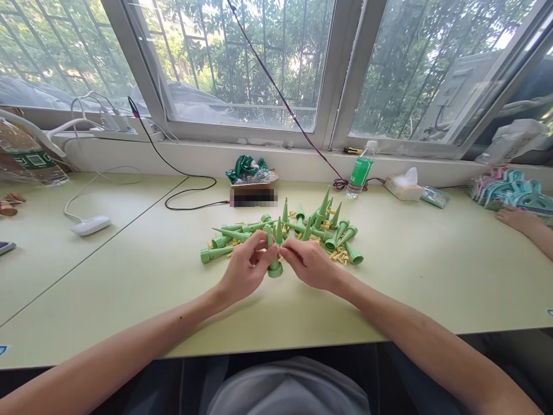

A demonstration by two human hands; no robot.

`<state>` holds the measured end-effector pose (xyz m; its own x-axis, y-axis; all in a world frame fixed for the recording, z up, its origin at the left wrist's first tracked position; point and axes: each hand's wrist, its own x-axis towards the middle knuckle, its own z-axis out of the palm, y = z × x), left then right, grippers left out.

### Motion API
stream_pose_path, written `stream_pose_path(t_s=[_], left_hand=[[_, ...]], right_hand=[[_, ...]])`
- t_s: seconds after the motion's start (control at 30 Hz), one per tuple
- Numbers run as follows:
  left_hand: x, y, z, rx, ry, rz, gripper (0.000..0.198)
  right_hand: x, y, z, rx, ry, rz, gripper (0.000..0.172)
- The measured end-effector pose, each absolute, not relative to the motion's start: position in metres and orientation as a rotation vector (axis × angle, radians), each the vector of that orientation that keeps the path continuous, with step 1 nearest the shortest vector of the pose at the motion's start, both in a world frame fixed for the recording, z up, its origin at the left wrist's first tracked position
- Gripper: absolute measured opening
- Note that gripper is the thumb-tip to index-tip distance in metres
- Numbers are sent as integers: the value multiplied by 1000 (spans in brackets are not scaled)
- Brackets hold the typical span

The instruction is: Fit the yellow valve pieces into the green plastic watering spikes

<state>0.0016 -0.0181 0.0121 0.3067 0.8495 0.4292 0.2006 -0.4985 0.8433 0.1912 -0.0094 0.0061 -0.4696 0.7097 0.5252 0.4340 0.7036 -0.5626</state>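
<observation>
Left hand (244, 269), right hand (309, 263): fingertips pinched on one green plastic cone spike (273, 264) between them. Long axis 12–6 o'clock, tip at 12. Hands equally near.

And the tally stood at roughly twenty green cones (319, 222), yellow bits (339, 255) beyond counting, one small bottle (359, 173), one big bottle (26, 155), one tissue box (404, 187), one cardboard box (253, 193), and three hands: left hand (244, 270), right hand (309, 264), one co-worker's hand (514, 218).
</observation>
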Motion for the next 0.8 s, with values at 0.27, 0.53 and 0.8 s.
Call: stream_pose_path(t_s=[0.27,0.53,0.8], left_hand=[[2,-16,25,1535,937,1156,29],[-1,-15,22,1554,953,1145,31],[-1,-16,20,1719,914,1203,27]], right_hand=[[191,-11,8,-738,-2105,440,14],[193,-6,5,-721,-2135,379,12],[194,-6,3,-733,-2221,378,20]])
